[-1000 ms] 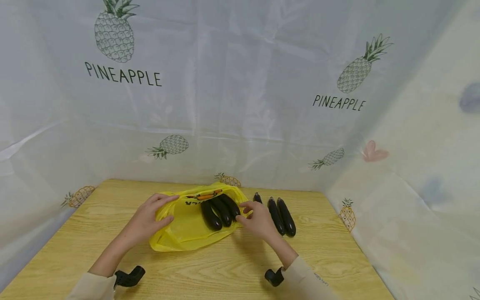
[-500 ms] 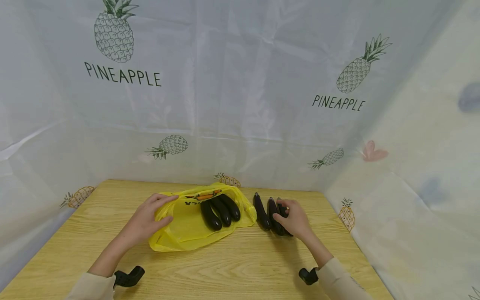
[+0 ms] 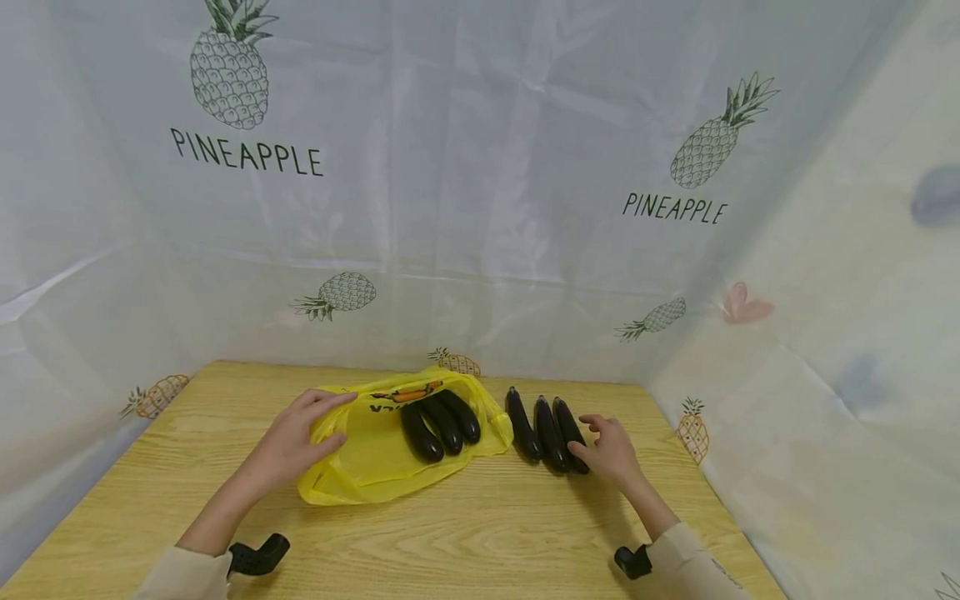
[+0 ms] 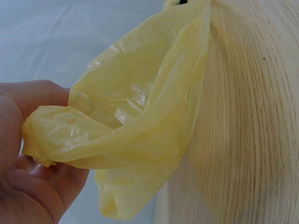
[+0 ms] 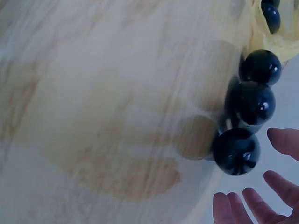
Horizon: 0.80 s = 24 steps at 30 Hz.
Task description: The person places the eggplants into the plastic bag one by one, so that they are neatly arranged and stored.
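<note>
In the head view my left hand (image 3: 296, 437) holds the left edge of a yellow plastic bag (image 3: 375, 454), whose mouth gapes toward me. The left wrist view shows the bag's plastic (image 4: 135, 126) bunched between thumb and fingers. Inside the bag lie 3 glossy dark eggplants (image 3: 442, 423) side by side. To its right, another 3 eggplants (image 3: 551, 435) lie in a row on the table. My right hand (image 3: 613, 454) hovers beside the rightmost eggplant (image 3: 570, 425), fingers spread and thumb near its lower end. In the right wrist view that eggplant's round end (image 5: 236, 151) sits just off the fingertips (image 5: 282, 142).
The wood-grain table (image 3: 420, 542) runs back to a hanging pineapple-print sheet (image 3: 480, 208), with more sheeting at both sides. The bag's right corner (image 3: 501, 429) lies close to the leftmost loose eggplant (image 3: 522, 427). Black devices (image 3: 258, 553) are strapped at the wrists.
My right hand has moved from the bag's right side over the loose eggplants to the right of the row. The bag's right edge has been let go; the left hand stays put.
</note>
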Each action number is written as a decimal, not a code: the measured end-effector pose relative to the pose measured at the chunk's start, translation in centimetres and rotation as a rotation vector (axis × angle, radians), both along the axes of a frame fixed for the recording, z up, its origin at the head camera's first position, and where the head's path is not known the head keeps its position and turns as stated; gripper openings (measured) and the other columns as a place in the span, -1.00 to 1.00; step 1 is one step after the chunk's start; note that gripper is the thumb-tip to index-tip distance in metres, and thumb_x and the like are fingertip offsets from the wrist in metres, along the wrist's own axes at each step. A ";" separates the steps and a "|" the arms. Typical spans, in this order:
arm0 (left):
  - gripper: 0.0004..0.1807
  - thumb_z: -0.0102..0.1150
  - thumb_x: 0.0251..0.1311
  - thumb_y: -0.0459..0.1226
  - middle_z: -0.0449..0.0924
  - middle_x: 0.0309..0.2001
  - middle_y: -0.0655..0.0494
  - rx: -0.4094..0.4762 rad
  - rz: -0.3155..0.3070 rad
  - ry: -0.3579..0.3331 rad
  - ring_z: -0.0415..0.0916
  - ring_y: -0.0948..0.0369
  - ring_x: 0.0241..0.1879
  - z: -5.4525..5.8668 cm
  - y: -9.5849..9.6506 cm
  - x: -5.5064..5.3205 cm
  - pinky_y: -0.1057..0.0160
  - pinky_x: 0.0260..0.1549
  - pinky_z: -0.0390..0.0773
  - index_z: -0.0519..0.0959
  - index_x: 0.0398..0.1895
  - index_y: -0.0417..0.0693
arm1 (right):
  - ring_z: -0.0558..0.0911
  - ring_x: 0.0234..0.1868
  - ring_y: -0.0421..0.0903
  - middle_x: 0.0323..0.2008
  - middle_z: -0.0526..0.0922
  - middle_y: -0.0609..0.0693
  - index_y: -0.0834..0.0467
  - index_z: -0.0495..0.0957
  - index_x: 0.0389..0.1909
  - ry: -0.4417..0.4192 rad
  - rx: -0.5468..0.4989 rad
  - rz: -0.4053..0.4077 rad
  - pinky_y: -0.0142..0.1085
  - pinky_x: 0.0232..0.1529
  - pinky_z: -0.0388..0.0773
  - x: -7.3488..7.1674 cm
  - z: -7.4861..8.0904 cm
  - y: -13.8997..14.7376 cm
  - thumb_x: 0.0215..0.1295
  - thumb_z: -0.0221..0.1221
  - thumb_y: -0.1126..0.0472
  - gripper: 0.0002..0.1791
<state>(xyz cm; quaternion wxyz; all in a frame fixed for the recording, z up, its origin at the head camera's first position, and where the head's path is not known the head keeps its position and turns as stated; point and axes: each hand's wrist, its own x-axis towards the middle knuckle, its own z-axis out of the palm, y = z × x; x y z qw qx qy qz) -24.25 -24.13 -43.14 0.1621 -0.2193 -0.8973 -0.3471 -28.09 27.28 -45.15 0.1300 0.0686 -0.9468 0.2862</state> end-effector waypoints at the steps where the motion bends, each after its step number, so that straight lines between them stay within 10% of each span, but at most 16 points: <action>1: -0.34 0.41 0.35 -0.38 0.54 0.18 -0.02 0.000 0.001 0.000 0.55 -0.09 0.15 0.0 0.0 0.0 -0.22 0.05 0.60 0.50 0.52 -0.01 | 0.67 -0.16 0.27 0.04 0.57 0.43 0.40 0.56 0.28 0.004 0.001 0.003 0.12 -0.14 0.68 0.0 -0.2 0.1 0.32 0.45 0.26 -0.43; 24: -0.35 0.41 0.36 -0.36 0.53 0.17 -0.02 -0.003 0.001 -0.013 0.55 -0.06 0.14 0.4 0.3 0.2 -0.16 0.02 0.60 0.50 0.51 -0.02 | 0.74 -0.10 0.23 -0.10 0.74 0.27 0.38 0.55 0.31 -0.081 0.001 -0.001 0.02 -0.20 0.72 -0.8 -1.5 1.0 0.37 0.42 0.21 -0.43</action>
